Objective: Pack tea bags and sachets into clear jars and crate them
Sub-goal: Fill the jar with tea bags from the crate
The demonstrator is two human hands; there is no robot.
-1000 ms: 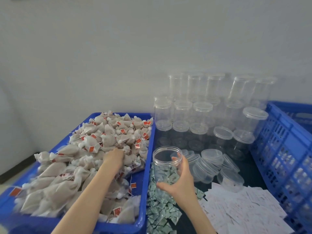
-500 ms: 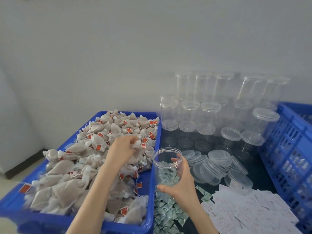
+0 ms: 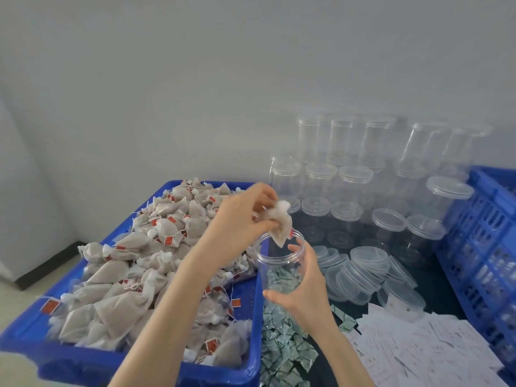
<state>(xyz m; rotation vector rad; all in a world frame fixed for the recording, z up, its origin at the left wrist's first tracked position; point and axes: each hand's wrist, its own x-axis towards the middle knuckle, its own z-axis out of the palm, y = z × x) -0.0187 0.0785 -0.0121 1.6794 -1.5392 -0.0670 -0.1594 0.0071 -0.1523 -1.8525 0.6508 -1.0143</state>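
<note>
My right hand (image 3: 303, 286) grips an open clear jar (image 3: 279, 263) upright beside the blue bin. My left hand (image 3: 243, 219) pinches a beige mesh tea bag (image 3: 279, 223) right over the jar's mouth, its lower tip dipping past the rim. The blue bin (image 3: 251, 308) on the left is heaped with tea bags (image 3: 134, 269) bearing red tags. Small green sachets (image 3: 282, 350) lie in a pile under and in front of the jar. White sachets (image 3: 418, 347) are spread at the lower right.
Several empty clear jars (image 3: 354, 191) with lids stand stacked against the wall behind. Loose clear lids (image 3: 363, 269) lie heaped to the right of my right hand. A blue slotted crate (image 3: 485, 247) stands at the right edge.
My left hand lifted a tea bag out of the bin's pile and carried it right to the jar's mouth. My right hand kept holding the jar.
</note>
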